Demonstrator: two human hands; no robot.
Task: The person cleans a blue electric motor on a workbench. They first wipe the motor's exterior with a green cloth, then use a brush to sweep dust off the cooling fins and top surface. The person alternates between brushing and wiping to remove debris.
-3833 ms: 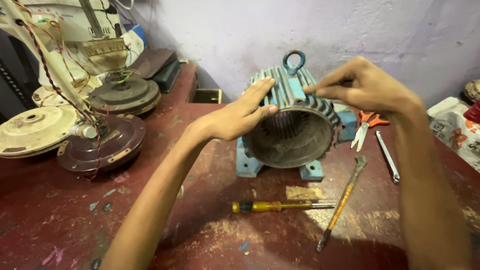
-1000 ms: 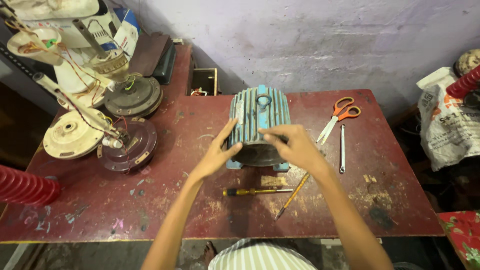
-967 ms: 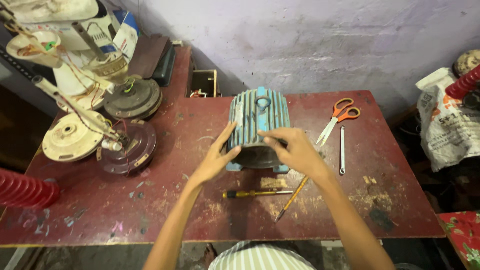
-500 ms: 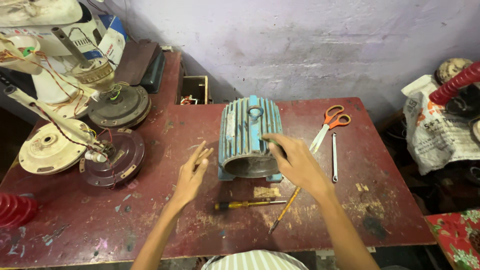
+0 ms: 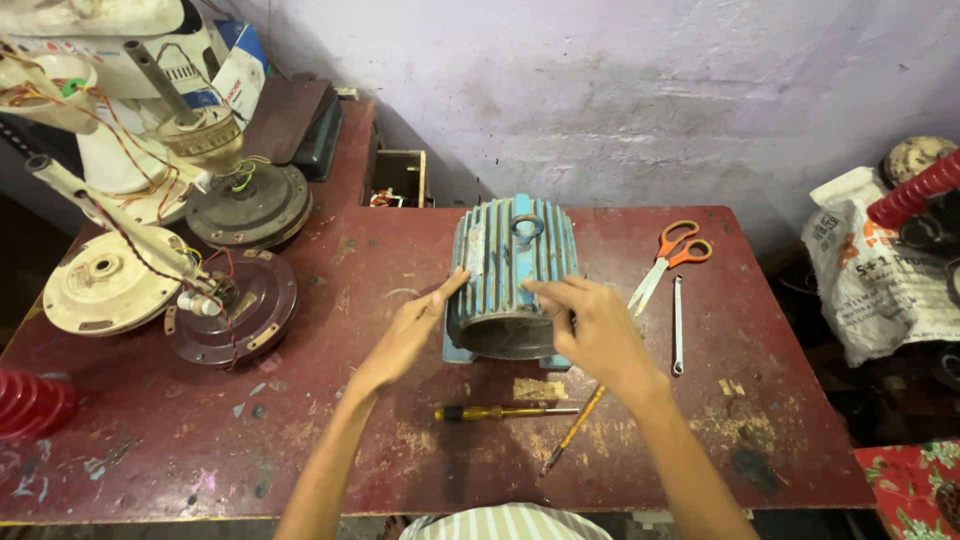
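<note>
Two bare forearms come up from the bottom edge, no sleeves showing, no watch, no rings or bands to be seen. The left hand (image 5: 405,335) and the right hand (image 5: 598,330) wear no gloves. Low at the frame's bottom sits the person's striped garment (image 5: 505,524), pale with thin greenish-grey stripes.

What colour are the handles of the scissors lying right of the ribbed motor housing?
Orange handles on the scissors, seen best in the head view.
</note>
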